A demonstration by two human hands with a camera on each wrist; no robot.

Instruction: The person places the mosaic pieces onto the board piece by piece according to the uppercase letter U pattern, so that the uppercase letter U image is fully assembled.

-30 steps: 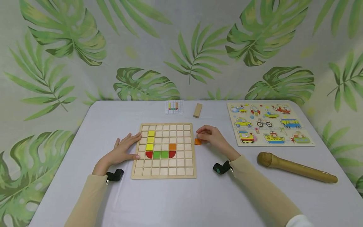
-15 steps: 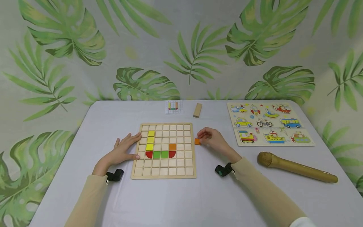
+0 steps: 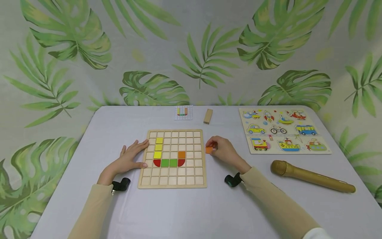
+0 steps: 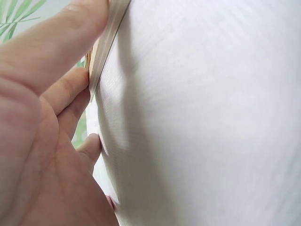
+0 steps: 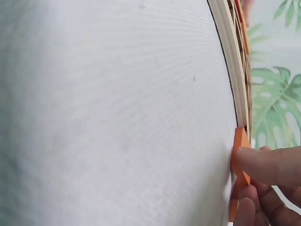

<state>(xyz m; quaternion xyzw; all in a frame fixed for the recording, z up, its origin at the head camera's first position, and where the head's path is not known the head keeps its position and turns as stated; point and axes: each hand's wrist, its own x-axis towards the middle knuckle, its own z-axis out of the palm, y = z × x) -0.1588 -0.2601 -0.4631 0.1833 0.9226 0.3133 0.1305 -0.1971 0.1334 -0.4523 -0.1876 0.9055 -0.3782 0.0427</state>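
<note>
A square wooden grid board [image 3: 174,181] lies flat on the table. Several tiles sit in its cells: yellow squares [image 3: 159,147], green squares [image 3: 168,163], red rounded corners [image 3: 181,162] and an orange square [image 3: 181,155]. With fingers spread, my left hand [image 3: 128,161] rests against the board's left edge; the left wrist view shows the thumb and a finger at its side [image 4: 106,44]. Just off the board's right edge, my right hand [image 3: 222,151] pinches an orange square tile [image 5: 240,146] between thumb and fingers. More orange [image 5: 233,207] shows below it, partly hidden by fingertips.
Behind the board lie a small pattern card [image 3: 183,113] and a wooden block [image 3: 208,116]. A vehicle peg puzzle [image 3: 277,136] is at the back right. A gold microphone [image 3: 311,176] lies in front of it.
The right hand's fingers have closed on the orange tile and tilted it up slightly, with the hand a little nearer the board. The left hand and board have stayed put.
</note>
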